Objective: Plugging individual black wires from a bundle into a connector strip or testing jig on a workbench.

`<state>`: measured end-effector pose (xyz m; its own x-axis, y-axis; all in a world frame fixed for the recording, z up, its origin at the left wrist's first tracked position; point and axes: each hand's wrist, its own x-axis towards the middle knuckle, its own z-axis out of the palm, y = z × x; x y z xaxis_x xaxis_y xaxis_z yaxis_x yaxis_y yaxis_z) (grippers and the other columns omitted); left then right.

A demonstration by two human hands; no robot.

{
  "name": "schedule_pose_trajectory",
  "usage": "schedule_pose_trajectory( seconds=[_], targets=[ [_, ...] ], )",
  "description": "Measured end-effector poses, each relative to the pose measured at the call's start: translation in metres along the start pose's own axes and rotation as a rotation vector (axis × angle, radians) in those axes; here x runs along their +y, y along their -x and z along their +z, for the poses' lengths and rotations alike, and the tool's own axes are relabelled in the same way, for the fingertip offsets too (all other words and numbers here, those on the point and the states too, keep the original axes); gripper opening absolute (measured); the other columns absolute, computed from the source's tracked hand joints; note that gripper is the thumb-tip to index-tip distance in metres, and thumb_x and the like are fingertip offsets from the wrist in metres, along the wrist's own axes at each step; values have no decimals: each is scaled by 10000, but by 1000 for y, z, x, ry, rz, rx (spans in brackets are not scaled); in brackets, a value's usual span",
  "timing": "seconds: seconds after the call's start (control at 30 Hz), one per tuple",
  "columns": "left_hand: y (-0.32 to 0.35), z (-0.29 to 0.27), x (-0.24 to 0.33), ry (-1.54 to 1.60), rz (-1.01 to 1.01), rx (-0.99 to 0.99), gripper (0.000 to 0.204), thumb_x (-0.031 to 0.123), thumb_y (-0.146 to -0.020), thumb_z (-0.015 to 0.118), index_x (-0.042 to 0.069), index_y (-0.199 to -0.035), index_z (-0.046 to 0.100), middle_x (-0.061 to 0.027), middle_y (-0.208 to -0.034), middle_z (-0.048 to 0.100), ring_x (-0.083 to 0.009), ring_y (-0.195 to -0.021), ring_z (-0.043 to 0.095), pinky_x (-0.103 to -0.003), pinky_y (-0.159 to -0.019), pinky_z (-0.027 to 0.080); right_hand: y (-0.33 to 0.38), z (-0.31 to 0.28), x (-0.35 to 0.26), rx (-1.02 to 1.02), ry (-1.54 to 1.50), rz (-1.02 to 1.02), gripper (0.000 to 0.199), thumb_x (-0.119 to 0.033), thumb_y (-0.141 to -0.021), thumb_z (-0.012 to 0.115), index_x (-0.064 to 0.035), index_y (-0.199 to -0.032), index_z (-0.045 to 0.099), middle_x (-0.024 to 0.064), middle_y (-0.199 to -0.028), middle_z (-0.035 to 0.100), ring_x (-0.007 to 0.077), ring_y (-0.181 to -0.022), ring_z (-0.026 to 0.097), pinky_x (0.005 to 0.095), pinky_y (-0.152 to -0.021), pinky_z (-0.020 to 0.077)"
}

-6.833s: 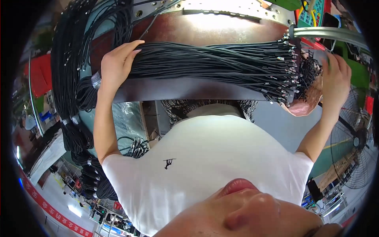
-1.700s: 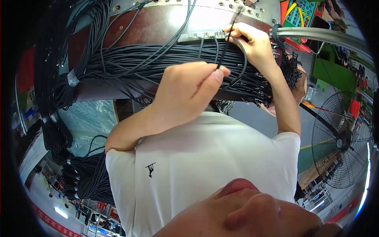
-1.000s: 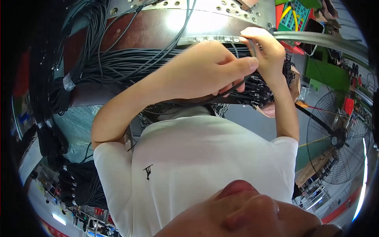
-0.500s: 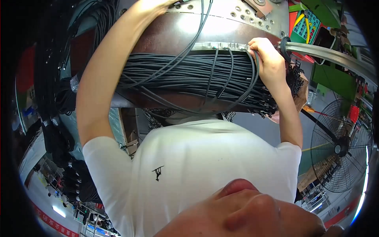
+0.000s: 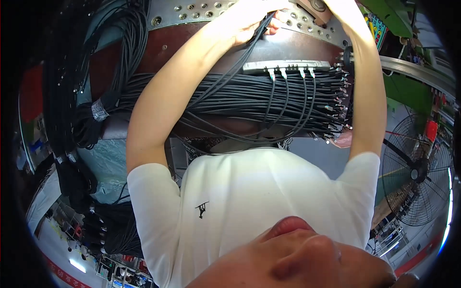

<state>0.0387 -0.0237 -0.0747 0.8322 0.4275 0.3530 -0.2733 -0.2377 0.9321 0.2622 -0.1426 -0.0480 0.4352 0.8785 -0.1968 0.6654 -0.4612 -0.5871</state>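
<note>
Four black cables (image 5: 288, 96) already sit plugged into the grey connector strip (image 5: 286, 66); a thick bundle (image 5: 249, 103) lies below on the bench (image 5: 201, 38), ends loose at right. Left hand (image 5: 249, 19) has its fingers closed on one cable at the far edge. Right hand (image 5: 343, 7) reaches beside it, its fingers cut off from view, so I cannot tell their state.

Colourful rectangular sign (image 5: 376, 26) at upper right, red banner (image 5: 65, 276) at lower left

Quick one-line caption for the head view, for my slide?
Left hand grips a black cable above a thick cable bundle; right hand reaches past the perforated metal plate.
</note>
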Motion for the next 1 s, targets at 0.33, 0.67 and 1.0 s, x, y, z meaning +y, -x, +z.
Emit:
schedule_pose_trajectory(
  seconds=[0.33, 0.67, 1.0],
  targets=[
    [19, -31, 25, 794, -720, -109, 362, 133, -913, 585, -99, -1189, 552, -162, -979, 665, -184, -825, 663, -345, -762, 571, -26, 54, -8, 541, 423, -311, 278, -238, -913, 571, -31, -1070, 669, 169, -1039, 668, 310, -920, 630, 401, -814, 502],
    [107, -88, 105, 1057, -818, 173, 245, 213, -996, 446, 127, -767, 461, 76, -540, 293, -47, -411, 221, -235, -399, 179, 32, 59, -78, -30, -659, -476, 288, -181, -947, 563, 8, -1151, 634, 97, -1031, 684, 221, -944, 640, 390, -892, 498],
    [118, -177, 140, 622, -53, 584, 319, 259, -969, 476, 112, -693, 416, 60, -550, 221, -85, -498, 181, -243, -491, 197, 47, 55, -184, -447, -483, -241, 352, -367, -966, 514, -53, -944, 673, 7, -727, 583, 128, -654, 509, 276, -639, 428]
  ],
)
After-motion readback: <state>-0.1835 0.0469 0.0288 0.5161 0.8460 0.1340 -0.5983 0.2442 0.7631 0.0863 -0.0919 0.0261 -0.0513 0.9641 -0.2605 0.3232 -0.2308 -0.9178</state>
